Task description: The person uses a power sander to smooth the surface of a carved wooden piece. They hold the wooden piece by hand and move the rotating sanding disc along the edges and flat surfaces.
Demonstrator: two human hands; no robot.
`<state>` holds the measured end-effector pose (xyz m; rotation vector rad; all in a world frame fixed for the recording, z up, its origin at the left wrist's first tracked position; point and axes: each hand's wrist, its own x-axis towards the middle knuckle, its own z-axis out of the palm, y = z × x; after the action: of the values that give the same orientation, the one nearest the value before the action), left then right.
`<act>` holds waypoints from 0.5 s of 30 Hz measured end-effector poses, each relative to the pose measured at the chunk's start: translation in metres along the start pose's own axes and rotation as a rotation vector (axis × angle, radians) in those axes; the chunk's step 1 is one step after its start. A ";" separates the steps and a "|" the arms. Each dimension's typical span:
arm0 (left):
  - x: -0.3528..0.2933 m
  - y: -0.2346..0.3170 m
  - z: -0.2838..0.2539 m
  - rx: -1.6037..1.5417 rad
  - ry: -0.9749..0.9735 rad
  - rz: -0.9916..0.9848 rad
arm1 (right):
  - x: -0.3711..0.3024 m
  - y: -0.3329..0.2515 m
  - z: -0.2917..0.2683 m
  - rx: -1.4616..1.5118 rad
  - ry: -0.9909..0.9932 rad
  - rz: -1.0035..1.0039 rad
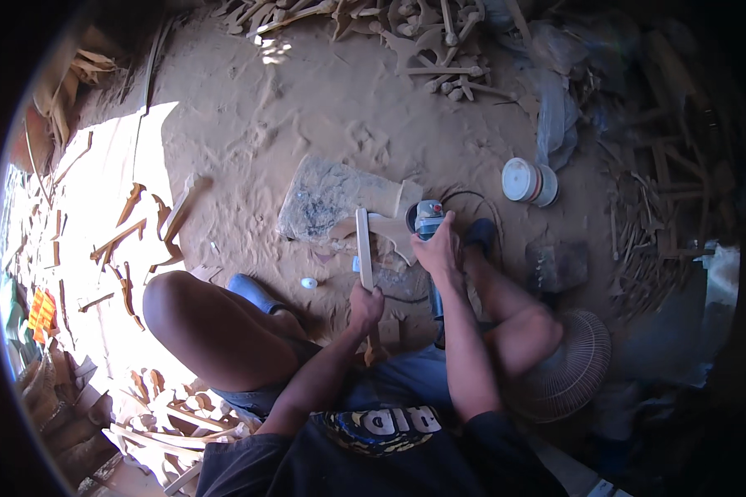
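Note:
My left hand [366,307] is closed around the lower part of a pale carved wooden piece [363,248], whose straight bar points away from me. A wider curved section of pale wood spreads from the bar toward my right hand. In my right hand [439,250] is a teal angle grinder [430,222], gripped near its head, its body running back toward my lap. The grinder's dark round disc faces left, close to the curved wood; whether they touch I cannot tell. Just beyond lies a worn, dusty block [327,199] on the ground.
A white lidded bucket [520,180] stands to the right. Near my right knee is a round wire fan guard [576,364]. Cut wooden pieces [133,228] lie at left, with more heaped at the far side [439,50]. A small white object [309,282] sits by my left shoe.

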<state>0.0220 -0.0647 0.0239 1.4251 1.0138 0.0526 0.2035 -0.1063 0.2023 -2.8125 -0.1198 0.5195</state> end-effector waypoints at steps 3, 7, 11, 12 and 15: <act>-0.006 0.017 -0.002 -0.094 -0.174 -0.189 | 0.000 0.033 -0.012 0.024 0.028 0.051; 0.023 0.035 -0.016 -0.352 -0.304 -0.244 | -0.010 0.058 -0.018 0.271 0.203 -0.021; 0.036 0.098 -0.006 -0.279 -0.246 -0.014 | -0.010 0.106 -0.039 0.864 0.238 -0.071; 0.075 0.096 -0.046 -0.193 -0.121 0.231 | -0.004 0.078 -0.028 1.029 0.224 -0.156; 0.088 0.157 -0.076 0.236 -0.195 0.366 | -0.016 0.103 -0.054 1.320 -0.017 -0.041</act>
<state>0.1124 0.0802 0.1181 1.7825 0.6042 0.0612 0.2109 -0.2207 0.2270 -1.5117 0.1285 0.3826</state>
